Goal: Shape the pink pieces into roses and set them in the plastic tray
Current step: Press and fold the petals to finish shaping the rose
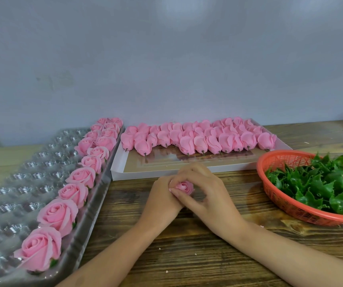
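Both hands meet at the table's middle around one pink rose (185, 187). My left hand (162, 198) holds it from the left, and my right hand (203, 189) curls its fingers round it from the right and above. The clear plastic tray (21, 179) lies at the left, with several finished pink roses (58, 214) along its right columns. Behind the hands, a white cardboard box (166, 168) holds rows of closed pink buds (199, 135) with short green stems.
An orange plastic basket (280, 195) of green leaf calyxes (322, 183) sits at the right. The wooden table (187, 245) has small crumbs near my forearms. A grey wall stands close behind the box and tray.
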The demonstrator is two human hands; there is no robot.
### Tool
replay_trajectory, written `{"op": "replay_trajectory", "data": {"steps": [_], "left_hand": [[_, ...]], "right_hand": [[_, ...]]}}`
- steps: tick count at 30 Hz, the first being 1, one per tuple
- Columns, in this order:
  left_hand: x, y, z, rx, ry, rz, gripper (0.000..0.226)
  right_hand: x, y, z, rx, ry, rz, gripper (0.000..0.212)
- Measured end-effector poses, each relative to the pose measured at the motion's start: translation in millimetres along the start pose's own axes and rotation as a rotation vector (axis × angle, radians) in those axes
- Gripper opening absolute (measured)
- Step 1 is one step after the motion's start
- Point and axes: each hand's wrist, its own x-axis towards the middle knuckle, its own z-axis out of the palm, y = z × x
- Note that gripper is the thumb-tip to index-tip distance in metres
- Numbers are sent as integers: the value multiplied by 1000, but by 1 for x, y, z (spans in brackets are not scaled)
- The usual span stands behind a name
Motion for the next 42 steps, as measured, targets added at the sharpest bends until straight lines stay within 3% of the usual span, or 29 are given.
{"op": "replay_trajectory", "data": {"steps": [11, 21, 31, 38, 42], "left_hand": [[-3, 4, -7, -205, 13, 9, 4], [-4, 3, -11, -399, -50, -36, 9], [-3, 2, -11, -408, -34, -95, 13], [-4, 2, -12, -456, -48, -97, 19], [-5, 4, -12, -508, -40, -92, 23]], "right_hand": [[1, 3, -2, 132, -59, 94, 26], [2, 8, -7, 156, -98, 68, 24], [7, 13, -13, 231, -143, 74, 33], [6, 12, -10, 271, -100, 88, 19], [5, 14, -10, 282, -123, 101, 29]]}}
